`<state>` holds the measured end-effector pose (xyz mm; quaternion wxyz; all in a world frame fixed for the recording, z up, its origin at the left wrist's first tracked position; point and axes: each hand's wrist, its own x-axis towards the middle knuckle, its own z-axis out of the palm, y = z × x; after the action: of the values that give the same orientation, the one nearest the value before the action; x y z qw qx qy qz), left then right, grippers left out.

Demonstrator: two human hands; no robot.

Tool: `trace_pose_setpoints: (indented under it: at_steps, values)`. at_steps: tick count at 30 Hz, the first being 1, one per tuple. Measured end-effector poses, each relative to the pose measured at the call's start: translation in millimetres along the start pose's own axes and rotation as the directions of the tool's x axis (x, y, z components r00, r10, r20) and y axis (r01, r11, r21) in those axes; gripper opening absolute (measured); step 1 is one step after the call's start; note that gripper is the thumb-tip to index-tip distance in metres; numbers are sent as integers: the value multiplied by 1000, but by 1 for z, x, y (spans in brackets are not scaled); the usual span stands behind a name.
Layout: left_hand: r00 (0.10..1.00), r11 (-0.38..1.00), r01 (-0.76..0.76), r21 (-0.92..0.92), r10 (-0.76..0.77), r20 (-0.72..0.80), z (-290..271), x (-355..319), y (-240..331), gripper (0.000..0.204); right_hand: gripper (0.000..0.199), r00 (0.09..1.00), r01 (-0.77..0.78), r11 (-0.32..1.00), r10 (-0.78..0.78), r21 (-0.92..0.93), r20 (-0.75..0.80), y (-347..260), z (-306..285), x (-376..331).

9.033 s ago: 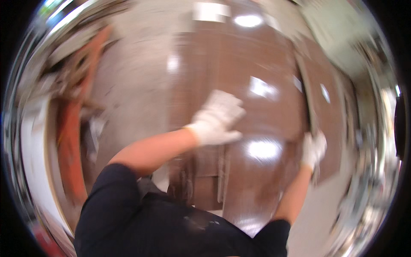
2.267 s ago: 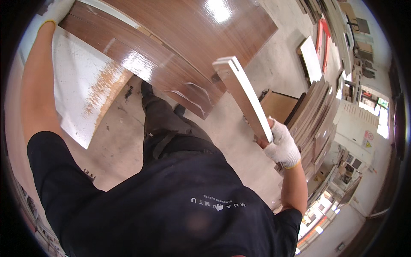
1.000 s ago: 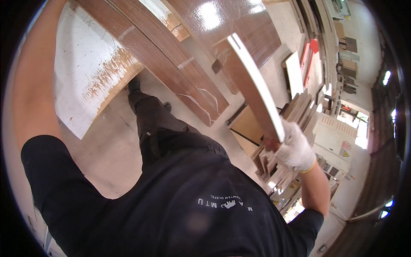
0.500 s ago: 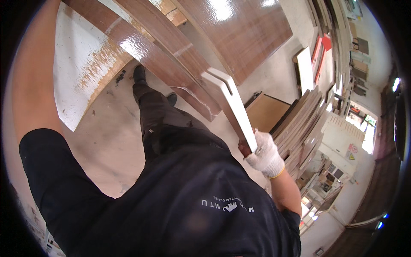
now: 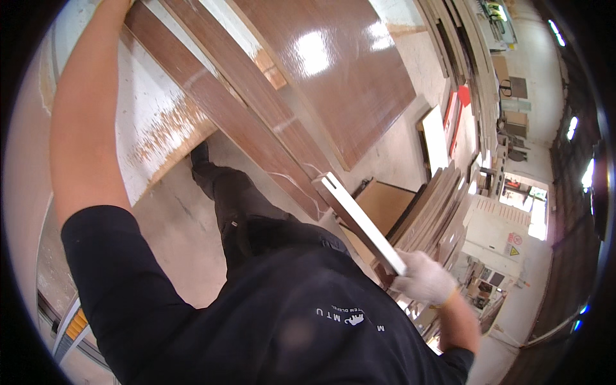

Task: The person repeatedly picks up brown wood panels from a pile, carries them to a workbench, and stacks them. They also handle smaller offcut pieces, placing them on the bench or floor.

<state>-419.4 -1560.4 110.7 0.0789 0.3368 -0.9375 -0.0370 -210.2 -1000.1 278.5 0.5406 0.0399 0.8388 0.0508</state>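
Currently, the white-gloved right hand encloses one end of a long brown-and-white bar, beyond the worn edge of a scuffed white board; the left hand is unseen, grip indeterminable.

White lettering and a small animal-shaped logo are printed on the black shirt, partly unreadable. Red round sign and yellow triangular warning sign are mounted on pale panel.
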Motion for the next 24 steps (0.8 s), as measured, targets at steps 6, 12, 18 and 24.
trace_pose_setpoints:
  at_steps: [6,12,18,24]
  values:
    - [995,994,100,33,-101,26,-4,-2,2,84,46,986,135,912,-86,-388,142,-52,-80,-29]
    - [999,984,42,171,-36,-38,18,8,-5,89,44,972,98,983,-127,-153,-197,-82,-164,-61]
    - [994,986,105,129,-102,-27,35,18,-10,92,52,523,-23,947,-261,-319,-811,-129,-277,165]
    - [985,977,42,-208,-75,-153,36,14,-28,71,61,101,121,911,-406,-393,-908,-245,-322,252]
